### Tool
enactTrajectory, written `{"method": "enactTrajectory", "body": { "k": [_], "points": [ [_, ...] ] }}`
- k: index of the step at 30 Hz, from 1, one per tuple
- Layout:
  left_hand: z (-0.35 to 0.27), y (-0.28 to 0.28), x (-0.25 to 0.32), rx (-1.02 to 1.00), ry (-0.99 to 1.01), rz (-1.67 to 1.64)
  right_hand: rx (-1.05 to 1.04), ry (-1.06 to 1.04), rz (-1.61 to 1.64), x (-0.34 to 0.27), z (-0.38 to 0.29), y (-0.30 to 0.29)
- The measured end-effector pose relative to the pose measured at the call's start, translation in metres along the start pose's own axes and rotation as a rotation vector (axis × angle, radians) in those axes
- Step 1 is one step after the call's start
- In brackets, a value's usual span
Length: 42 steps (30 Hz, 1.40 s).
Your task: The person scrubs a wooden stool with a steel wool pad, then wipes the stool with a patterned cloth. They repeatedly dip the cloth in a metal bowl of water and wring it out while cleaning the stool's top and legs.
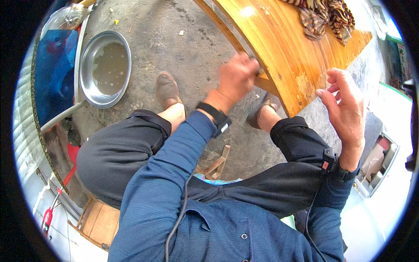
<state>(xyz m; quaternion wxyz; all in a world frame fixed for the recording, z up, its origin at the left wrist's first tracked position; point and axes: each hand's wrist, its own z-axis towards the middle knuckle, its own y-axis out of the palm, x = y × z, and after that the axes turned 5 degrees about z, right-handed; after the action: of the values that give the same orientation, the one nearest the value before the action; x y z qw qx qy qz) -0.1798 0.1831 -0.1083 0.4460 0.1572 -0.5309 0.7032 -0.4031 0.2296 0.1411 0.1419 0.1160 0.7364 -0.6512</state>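
My left hand (237, 77), blurred, has its fingers curled beside the near-left edge of a varnished wooden table (278, 42). A small dark spot shows at its fingertips; whether it holds something cannot be told. To the right of the table's near corner, my right hand (343, 108) is raised with thumb and fingers apart, nothing visible between them. The tabletop has a worn, scuffed patch near that corner. A crumpled striped cloth (322, 19) lies on the table's far part.
An oval metal basin (83, 70) with cloudy liquid stands on the concrete floor (147, 42) at left, by a blue panel (57, 75). My feet are on the floor between basin and table. A small wooden frame (219, 163) is between my legs; a wooden box-like piece (100, 219) is at lower left.
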Motion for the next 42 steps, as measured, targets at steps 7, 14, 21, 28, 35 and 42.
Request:
{"method": "enactTrajectory", "body": {
  "k": [7,14,21,28,35,42],
  "points": [
    [-0.014,0.016,-0.02,-0.034,0.081,0.069,-0.046,0.043,0.035,0.001,0.004,0.002],
    [0.056,-0.011,-0.081,0.156,-0.022,0.279,-0.054,0.005,-0.001,0.003,0.003,0.005],
    [0.03,-0.006,-0.034,-0.038,0.059,0.048,-0.039,0.006,0.003,0.003,0.003,0.0],
    [-0.015,0.001,-0.004,-0.181,0.005,-0.072,-0.035,-0.028,0.026,0.006,-0.003,-0.004],
    [-0.017,-0.028,0.0,-0.318,-0.056,-0.012,-0.024,-0.109,0.02,0.002,0.002,-0.001],
    [0.007,-0.026,0.007,-0.166,-0.071,-0.194,-0.03,-0.13,0.006,0.004,0.001,0.002]
  ]
}}
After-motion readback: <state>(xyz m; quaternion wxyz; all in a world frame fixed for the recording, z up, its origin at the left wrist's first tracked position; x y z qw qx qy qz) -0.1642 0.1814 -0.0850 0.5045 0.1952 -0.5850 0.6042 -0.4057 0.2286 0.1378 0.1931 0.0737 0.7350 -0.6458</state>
